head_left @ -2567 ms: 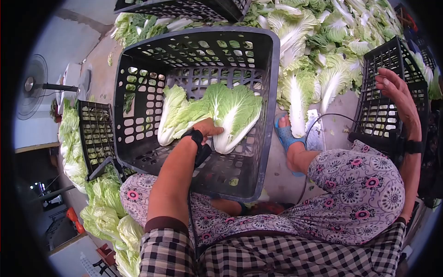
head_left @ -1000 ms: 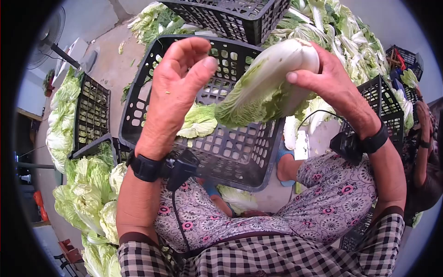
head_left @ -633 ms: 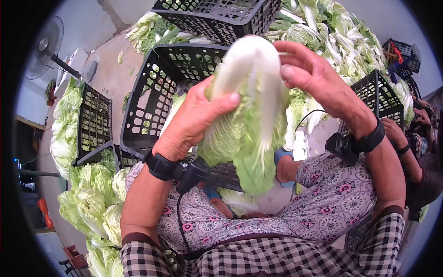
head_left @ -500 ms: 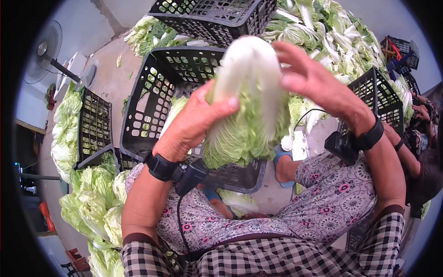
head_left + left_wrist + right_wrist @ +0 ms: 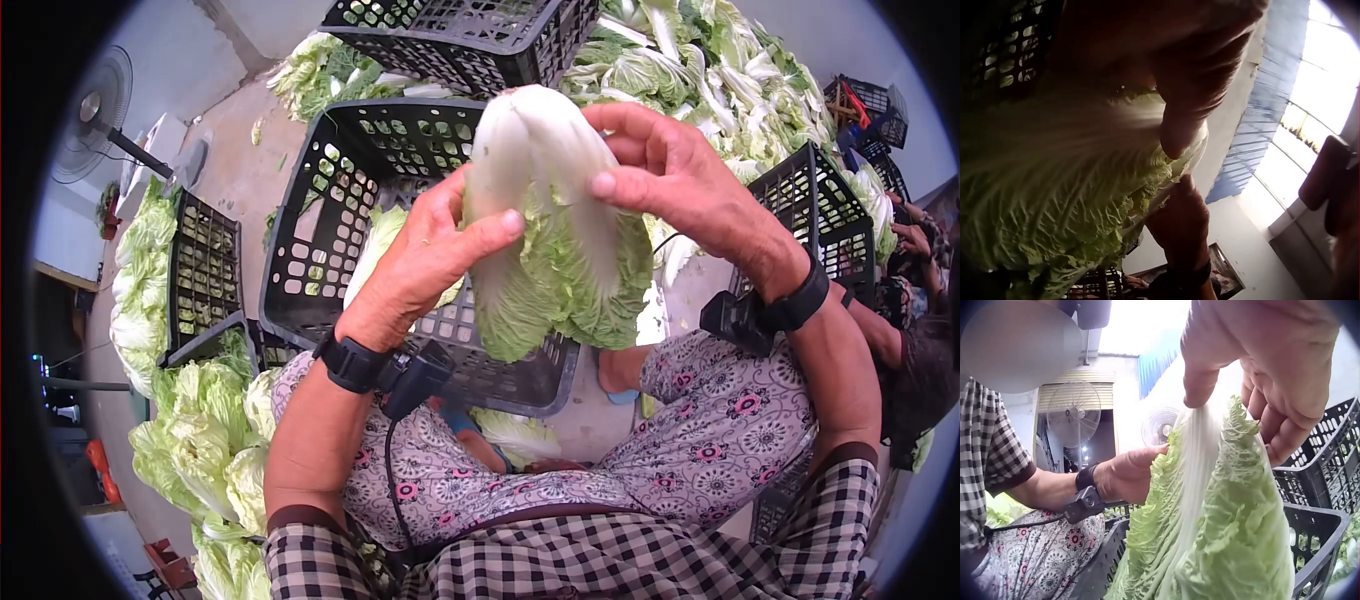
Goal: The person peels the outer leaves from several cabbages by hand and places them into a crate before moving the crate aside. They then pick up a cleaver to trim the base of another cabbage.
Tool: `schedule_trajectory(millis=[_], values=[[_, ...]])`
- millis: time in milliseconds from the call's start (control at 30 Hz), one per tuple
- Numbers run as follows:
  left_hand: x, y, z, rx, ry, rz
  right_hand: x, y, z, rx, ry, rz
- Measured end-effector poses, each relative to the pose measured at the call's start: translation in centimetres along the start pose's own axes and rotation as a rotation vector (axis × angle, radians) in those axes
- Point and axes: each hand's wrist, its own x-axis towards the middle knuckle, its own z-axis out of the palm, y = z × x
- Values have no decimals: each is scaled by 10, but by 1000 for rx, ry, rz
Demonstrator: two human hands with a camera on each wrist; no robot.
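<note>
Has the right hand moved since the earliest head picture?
Yes, leftward in the head view: the right hand was then in front of the right-hand black crate; now it is left of that crate, holding the cabbage.

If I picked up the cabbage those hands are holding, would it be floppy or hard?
The napa cabbage would probably feel firm towards its base, where the white ribs look broad and smooth. Its thin, crinkled leaf ends would likely bend and tear easily. It might roll unevenly, being longer than it is wide.
</note>
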Motion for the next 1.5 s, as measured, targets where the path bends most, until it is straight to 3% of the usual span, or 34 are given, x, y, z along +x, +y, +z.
schedule_trajectory(millis=[100, 233, 300, 367, 433, 567, 700, 900, 1133, 1333, 1500], values=[[-1, -1, -1, -118, 84, 70, 3, 8, -7, -109, 180, -173], [-2, 5, -9, -167, 81, 98, 6, 11, -12, -203, 378, -181], [-2, 5, -4, -146, 53, 97, -2, -6, -3, -252, -93, -47], [-3, 3, 3, -100, 19, 76, -8, -9, 1, -290, -404, 12], [-4, 3, 2, -114, -1, 10, -10, -6, -2, -281, -487, 97], [-3, 2, 4, -187, 6, 21, -10, -6, -7, -142, -334, 58], [-1, 0, 6, -226, 15, 13, -6, 5, -2, -265, -194, -97], [-3, -4, 8, -122, -132, 15, -10, -1, 0, -198, -260, 24], [-2, -7, 8, -20, -221, -13, -8, 15, 2, -228, -249, -70], [-5, -9, 15, -91, -155, -5, -12, 6, 8, -239, -249, -59], [-1, -13, 15, -314, 7, 18, -9, 3, 11, -279, -127, -98]])
